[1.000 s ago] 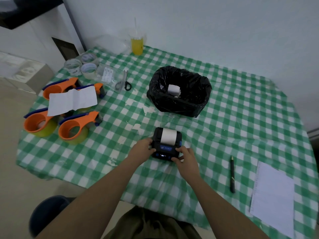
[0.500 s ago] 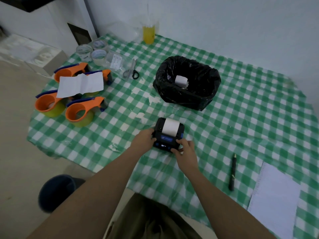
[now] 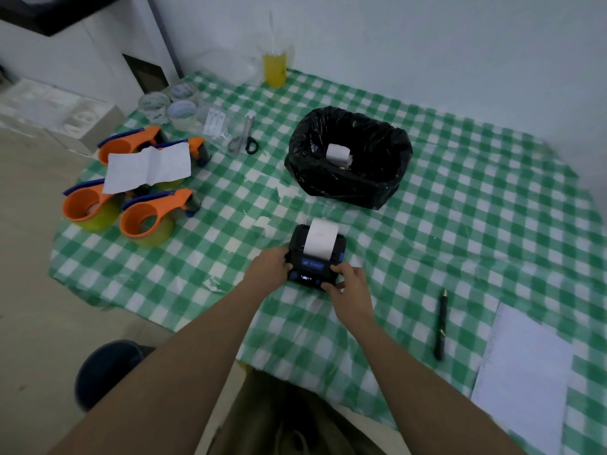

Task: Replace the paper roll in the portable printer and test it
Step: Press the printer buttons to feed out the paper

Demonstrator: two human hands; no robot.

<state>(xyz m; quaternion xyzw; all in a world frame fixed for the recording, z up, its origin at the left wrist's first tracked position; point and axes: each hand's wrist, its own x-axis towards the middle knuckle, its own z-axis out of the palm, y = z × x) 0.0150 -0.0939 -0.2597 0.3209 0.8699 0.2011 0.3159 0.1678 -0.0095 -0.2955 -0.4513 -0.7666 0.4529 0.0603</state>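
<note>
A small black portable printer with blue buttons and a lit display lies on the green checked tablecloth. A white strip of paper comes out of its top and lies over its far side. My left hand grips the printer's left edge. My right hand holds its right front corner, thumb on the front. Behind it, a bin lined with a black bag holds a white paper roll.
Orange tape dispensers with a white sheet on them stand at the left. Tape rolls, scissors and a cup of yellow drink are at the back. A pen and white paper lie at the right.
The paper strip reaches farther out of the printer than before. Both hands stay on the printer. The camera view has shifted slightly.
</note>
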